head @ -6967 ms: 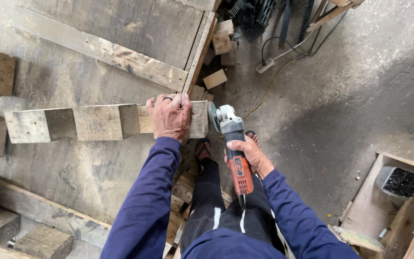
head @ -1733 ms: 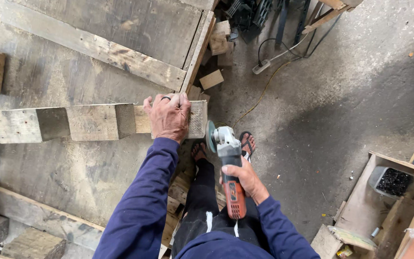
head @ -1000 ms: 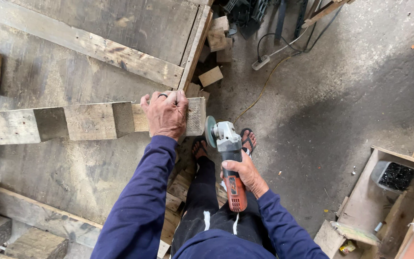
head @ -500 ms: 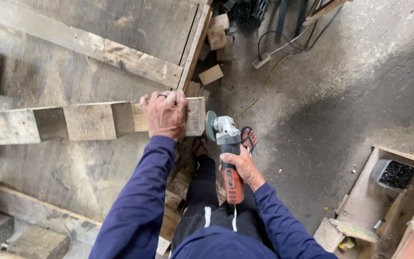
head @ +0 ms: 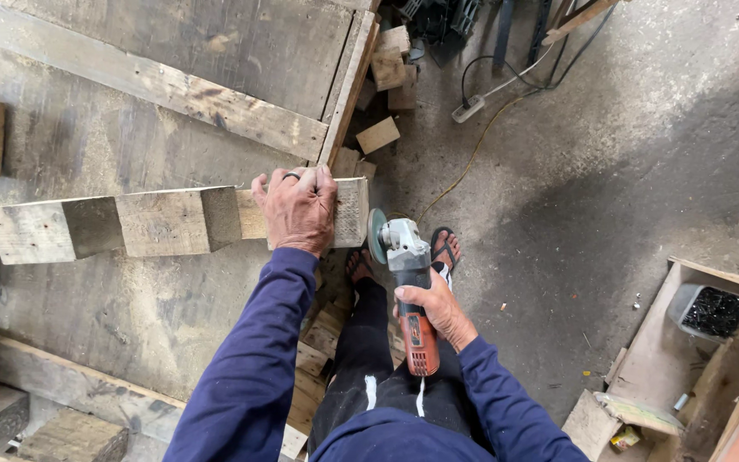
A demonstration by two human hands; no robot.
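Note:
My left hand (head: 298,210) presses down on the right end of a long weathered wooden piece (head: 160,222) made of a plank with blocks fixed along it; it lies across a big grey work surface (head: 113,316). My right hand (head: 438,310) grips the orange handle of an angle grinder (head: 405,282). The grinder's disc (head: 377,236) stands just beside the right end of the wooden piece, at its end face. Whether the disc touches the wood cannot be told. My feet in sandals show below the grinder.
Wood offcuts (head: 378,135) lie on the concrete floor near a cable and power strip (head: 468,109). A wide plank (head: 173,85) crosses the work surface. Wooden blocks (head: 10,419) sit bottom left. An open wooden box (head: 694,342) with a tray of dark nails (head: 716,310) stands at right.
The grinder rose from lower down back up to the wooden piece's right end. My left hand stayed pressed on the wood.

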